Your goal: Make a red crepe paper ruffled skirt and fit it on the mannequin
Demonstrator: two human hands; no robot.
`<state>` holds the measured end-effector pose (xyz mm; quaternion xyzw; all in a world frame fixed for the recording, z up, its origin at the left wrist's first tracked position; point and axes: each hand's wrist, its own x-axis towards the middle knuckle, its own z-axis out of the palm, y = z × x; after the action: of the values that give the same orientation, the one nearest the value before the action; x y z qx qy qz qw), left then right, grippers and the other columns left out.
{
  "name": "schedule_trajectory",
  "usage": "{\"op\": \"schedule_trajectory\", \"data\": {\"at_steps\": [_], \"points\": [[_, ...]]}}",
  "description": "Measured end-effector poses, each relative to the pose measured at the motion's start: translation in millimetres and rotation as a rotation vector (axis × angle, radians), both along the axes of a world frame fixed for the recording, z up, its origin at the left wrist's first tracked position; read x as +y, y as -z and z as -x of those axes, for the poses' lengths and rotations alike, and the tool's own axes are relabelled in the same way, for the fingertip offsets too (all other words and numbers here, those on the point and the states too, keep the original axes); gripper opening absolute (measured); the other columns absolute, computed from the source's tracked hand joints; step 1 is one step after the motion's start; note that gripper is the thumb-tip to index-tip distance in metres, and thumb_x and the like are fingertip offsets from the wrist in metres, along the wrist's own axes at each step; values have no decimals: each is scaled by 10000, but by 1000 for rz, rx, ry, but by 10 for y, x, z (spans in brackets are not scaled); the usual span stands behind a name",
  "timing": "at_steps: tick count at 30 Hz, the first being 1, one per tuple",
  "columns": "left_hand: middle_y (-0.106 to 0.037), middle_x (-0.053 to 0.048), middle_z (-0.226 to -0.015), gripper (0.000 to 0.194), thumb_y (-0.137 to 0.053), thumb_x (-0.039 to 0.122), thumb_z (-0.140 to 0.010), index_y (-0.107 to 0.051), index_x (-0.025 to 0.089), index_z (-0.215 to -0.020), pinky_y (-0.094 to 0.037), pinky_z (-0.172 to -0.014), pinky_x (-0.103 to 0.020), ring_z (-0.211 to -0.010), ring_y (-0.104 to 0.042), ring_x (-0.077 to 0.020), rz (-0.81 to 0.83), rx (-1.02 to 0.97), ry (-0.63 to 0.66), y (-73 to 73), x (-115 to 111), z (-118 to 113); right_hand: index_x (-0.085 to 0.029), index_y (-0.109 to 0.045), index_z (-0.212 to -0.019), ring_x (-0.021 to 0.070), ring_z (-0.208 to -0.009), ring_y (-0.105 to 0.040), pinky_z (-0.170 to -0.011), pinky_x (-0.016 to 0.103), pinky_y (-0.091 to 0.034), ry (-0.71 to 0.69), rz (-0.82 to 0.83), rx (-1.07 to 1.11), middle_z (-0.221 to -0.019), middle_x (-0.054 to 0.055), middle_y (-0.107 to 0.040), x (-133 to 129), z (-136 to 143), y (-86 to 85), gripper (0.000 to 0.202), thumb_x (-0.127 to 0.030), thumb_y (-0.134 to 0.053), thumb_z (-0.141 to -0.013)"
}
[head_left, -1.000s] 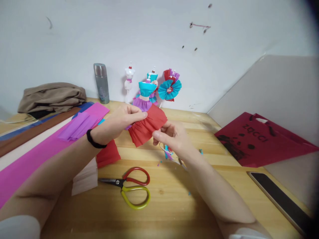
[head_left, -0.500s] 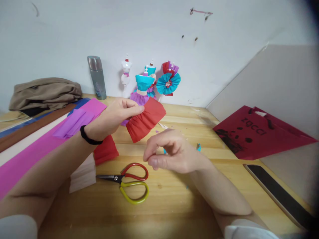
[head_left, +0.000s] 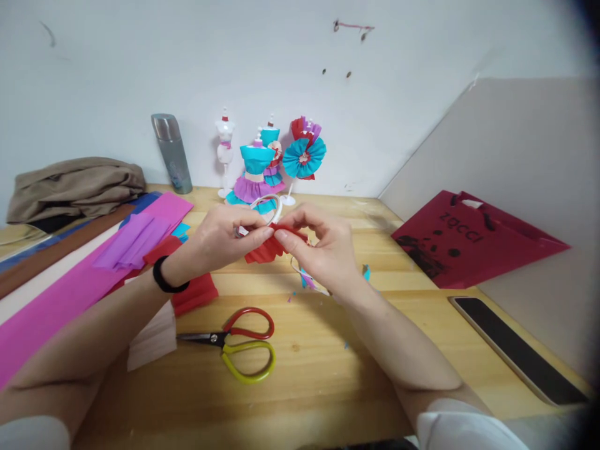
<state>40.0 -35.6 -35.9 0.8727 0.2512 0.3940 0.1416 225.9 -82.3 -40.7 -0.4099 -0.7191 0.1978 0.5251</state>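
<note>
"Where's the red strip [head_left: 263,252]?"

"Beyond the scissors [head_left: 218,339], held between the two hands, its lower edge ruffled."

"How is each hand set?"

"The left hand [head_left: 230,236] pinches the strip's top edge, thumb uppermost. The right hand [head_left: 323,245] pinches that edge from the other side, fingers curled, and the thumb tips nearly meet."

"And the arms?"

"They slant inward, one along each side of the scissors. A black band [head_left: 162,279] circles the left wrist."

"What lies by the blades?"

"Pale paper [head_left: 150,342], just left of the scissors' tip."
</note>
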Motion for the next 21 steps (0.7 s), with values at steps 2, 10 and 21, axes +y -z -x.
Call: {"op": "schedule_trajectory", "data": {"at_steps": [2,10,21], "points": [[-555,22,-551,296,-552,259,-880,-566,184,-594,-361,-539,-222,-550,-478,-101,-28,6,0,5,-7,-6,-214,-607,-705,166,-701,-609,-671,318,-489,3,20,-6,-710,10,-654,-3,20,11,131,-243,-647,-827],[-599,16,-581,284,-555,230,-908,-603,181,-632,-368,-551,-225,-561,-506,-101,-129,10,-3,25,15,16,-214,-625,-734,157,-683,-612,-663,312,-473,-48,-37,-54,-723,6,-669,8,-21,1,113,-204,-633,-847],[-654,-16,-700,299,-541,283,-977,-644,173,-719,-411,-618,-247,-640,-565,-120,-218,61,51,74,101,37,-213,-613,-697,144,-610,-569,-628,310,-473,-131,142,87,-646,-12,-623,38,-44,-4,156,-267,-665,-833]]}}
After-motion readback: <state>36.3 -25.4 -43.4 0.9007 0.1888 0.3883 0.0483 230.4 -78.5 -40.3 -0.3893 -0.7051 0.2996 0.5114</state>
